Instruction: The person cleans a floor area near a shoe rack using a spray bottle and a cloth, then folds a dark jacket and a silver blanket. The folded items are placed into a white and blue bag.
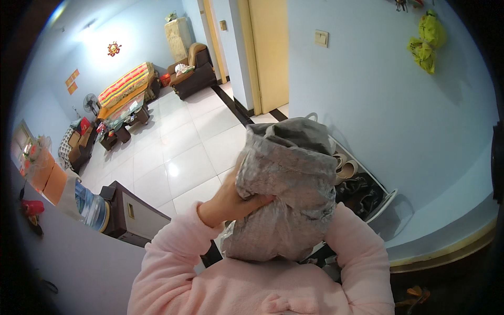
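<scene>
A bulky, crumpled grey bag (289, 189) is held up close in front of my chest. My left hand (236, 197) grips its left side, with the thumb across the front and the fingers out of sight around the edge. The bag's top gapes in folds, and a thin pale loop sticks up at the rear. My right forearm, in a pink fleece sleeve (354, 240), reaches up behind the bag's right side. That hand is hidden by the bag, so its grip cannot be seen.
Right of the bag, a shoe rack (380, 204) against the wall holds beige shoes (346, 169) and black shoes (356, 193). A water dispenser (136, 214) with a blue bottle (90, 204) stands at left. Farther off are a coffee table (126, 114), sofas and an armchair (193, 75).
</scene>
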A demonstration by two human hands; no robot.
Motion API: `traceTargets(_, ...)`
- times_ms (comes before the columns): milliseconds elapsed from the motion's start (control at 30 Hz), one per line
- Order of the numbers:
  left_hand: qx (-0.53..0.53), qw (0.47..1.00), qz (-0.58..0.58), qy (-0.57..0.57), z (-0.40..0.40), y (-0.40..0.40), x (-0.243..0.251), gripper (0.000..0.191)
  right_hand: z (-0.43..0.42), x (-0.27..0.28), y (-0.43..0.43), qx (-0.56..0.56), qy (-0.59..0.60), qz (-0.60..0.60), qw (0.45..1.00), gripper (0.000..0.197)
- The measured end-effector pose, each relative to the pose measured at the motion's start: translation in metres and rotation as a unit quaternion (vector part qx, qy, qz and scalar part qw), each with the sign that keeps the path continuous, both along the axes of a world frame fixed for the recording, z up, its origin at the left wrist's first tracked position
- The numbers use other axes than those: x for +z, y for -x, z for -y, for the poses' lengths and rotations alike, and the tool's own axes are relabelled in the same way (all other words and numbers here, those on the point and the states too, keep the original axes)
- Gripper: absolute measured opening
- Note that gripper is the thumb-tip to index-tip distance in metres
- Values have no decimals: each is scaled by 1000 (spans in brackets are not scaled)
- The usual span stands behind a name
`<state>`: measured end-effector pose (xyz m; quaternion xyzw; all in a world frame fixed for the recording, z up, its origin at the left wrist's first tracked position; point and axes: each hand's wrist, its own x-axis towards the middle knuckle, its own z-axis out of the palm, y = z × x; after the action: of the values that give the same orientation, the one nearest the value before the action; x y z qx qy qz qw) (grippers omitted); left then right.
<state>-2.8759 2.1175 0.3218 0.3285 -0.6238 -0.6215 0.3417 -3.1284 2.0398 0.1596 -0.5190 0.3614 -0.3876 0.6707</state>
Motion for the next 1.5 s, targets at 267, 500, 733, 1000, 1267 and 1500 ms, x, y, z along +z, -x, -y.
traceTargets(267, 42, 999, -8, 4, -8, -15, -22, 50, -44, 28, 4, 23, -9, 40, 999, 97)
traceTargets(500, 160, 959, -199, -123, -19, -13, -7, 36, -80, 96, 25, -42, 154, 99, 982, 98)
traceTargets(733, 80, 872, -162, -455, -33, -2, -30, 34, -77, 121, 18, 12, 502, -112, 858, 81)
traceTargets(1000, 132, 918, 308, 211, -43, -39, -48, 97, -130, -22, 32, 88, 46, -185, 978, 39)
traceTargets(1267, -222, 845, 439, 209, -60, 24, 8, 102, -117, -20, 25, 312, 170, -201, 913, 35)
traceTargets(1500, 68, 959, 276, -14, -15, -40, -83, 60, -82, 39, 37, -11, -26, -42, 999, 29)
